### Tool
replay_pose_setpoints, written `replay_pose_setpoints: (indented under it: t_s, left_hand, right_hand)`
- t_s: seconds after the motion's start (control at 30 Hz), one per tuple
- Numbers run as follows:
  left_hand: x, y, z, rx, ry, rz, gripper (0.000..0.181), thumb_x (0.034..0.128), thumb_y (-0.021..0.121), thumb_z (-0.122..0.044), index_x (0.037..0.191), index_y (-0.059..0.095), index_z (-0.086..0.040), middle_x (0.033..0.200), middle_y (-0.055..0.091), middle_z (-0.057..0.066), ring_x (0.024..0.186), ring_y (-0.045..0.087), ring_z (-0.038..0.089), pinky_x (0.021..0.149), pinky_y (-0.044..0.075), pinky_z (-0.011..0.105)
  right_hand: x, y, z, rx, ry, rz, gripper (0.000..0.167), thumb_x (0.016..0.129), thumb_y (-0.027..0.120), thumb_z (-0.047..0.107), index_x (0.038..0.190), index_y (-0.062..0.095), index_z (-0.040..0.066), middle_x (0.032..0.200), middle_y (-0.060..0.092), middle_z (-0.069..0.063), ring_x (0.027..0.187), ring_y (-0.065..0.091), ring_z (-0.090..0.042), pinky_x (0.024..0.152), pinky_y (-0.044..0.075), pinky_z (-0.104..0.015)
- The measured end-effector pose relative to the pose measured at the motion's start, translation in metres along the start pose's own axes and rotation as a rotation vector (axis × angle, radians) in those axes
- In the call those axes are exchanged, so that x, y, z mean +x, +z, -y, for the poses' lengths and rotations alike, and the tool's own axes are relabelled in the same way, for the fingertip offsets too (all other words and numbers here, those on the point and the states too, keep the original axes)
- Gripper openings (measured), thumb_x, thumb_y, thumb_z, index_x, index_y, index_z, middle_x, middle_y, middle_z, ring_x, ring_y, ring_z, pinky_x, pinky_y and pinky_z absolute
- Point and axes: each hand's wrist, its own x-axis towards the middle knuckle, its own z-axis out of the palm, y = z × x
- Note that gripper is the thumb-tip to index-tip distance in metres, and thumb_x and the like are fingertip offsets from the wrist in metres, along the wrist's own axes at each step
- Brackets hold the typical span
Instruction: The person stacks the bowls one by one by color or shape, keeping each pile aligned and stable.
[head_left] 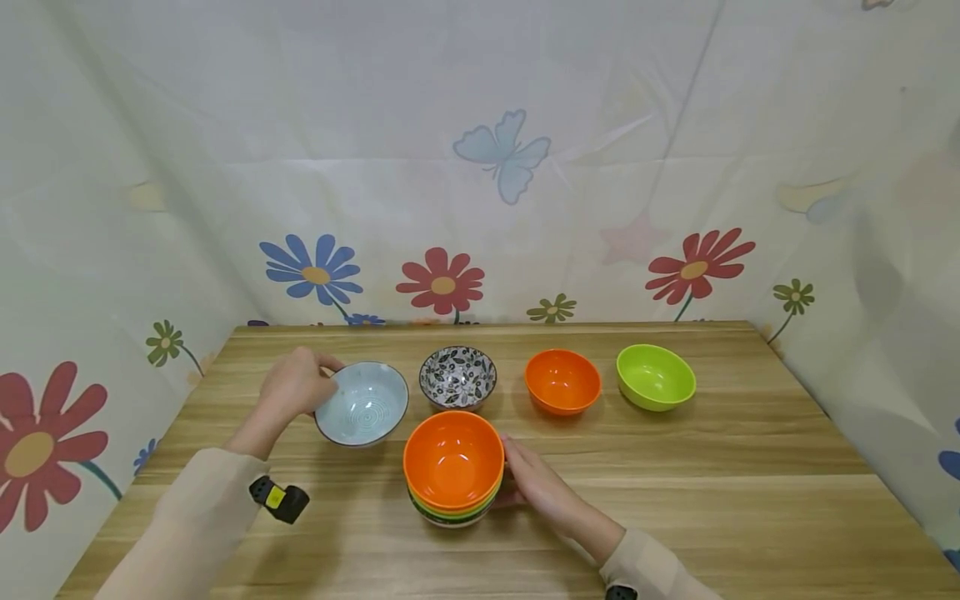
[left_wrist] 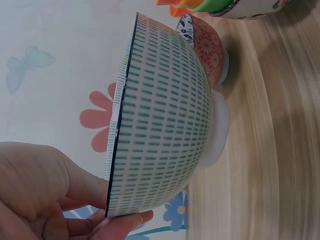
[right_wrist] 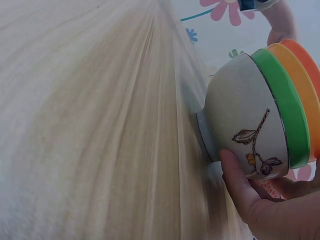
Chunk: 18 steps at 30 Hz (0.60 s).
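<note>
A light blue bowl (head_left: 363,405) is pinched at its left rim by my left hand (head_left: 298,383); the left wrist view shows its outside (left_wrist: 160,115) with green dashes, thumb and fingers (left_wrist: 120,226) on either side of the rim. My right hand (head_left: 543,487) holds the right side of a stack of bowls (head_left: 454,463), orange on top, with green and a patterned white one below. In the right wrist view, the fingers (right_wrist: 237,185) lie against the white bottom bowl (right_wrist: 240,115), which has a leaf drawing.
Behind the stack stands a black-and-white patterned bowl (head_left: 457,378). Further right are an orange bowl (head_left: 562,382) and a lime green bowl (head_left: 656,377). All are on a wooden table (head_left: 712,500), with a flower-printed curtain (head_left: 375,192) behind it.
</note>
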Motion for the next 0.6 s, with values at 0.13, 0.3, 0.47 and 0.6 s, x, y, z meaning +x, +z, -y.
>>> replay_pose_setpoints:
  t_s: [0.13,0.3,0.47,0.6]
  left_hand:
    - [-0.005,-0.005,-0.005,0.02,0.024,-0.006,0.037,0.0757,0.051,-0.001,0.11,0.064,0.002,0.095,0.065,0.026,0.057,0.062,0.017,0.045,0.051,0.026]
    - [-0.009,-0.01,-0.01,0.032,0.049,-0.013,0.035,0.0769,0.052,-0.002,0.109,0.065,0.002,0.096,0.065,0.026,0.059,0.061,0.019,0.044,0.05,0.025]
    - [-0.013,-0.014,-0.016,0.042,0.087,-0.023,0.033,0.0768,0.053,-0.003,0.107,0.066,0.0,0.095,0.065,0.025,0.064,0.061,0.021,0.044,0.049,0.025]
    - [-0.015,-0.016,-0.022,0.067,0.128,-0.034,0.033,0.0757,0.053,-0.002,0.105,0.068,-0.002,0.093,0.066,0.022,0.069,0.061,0.023,0.046,0.048,0.025]
  right_hand:
    - [0.0,0.001,0.0,0.007,-0.005,-0.001,0.072,0.097,0.026,0.051,0.136,0.032,-0.009,0.129,0.047,-0.029,0.105,0.058,-0.027,0.077,0.054,-0.041]
    - [-0.002,0.002,0.001,0.012,-0.011,-0.005,0.071,0.098,0.026,0.049,0.136,0.031,-0.01,0.13,0.046,-0.029,0.105,0.058,-0.027,0.076,0.054,-0.042]
    - [-0.002,0.003,0.002,0.008,-0.006,-0.008,0.07,0.098,0.025,0.049,0.136,0.032,-0.01,0.129,0.047,-0.029,0.104,0.058,-0.027,0.076,0.054,-0.042]
    - [-0.001,0.002,0.001,0.002,-0.005,-0.005,0.071,0.098,0.026,0.05,0.136,0.032,-0.009,0.129,0.047,-0.029,0.104,0.058,-0.027,0.076,0.055,-0.041]
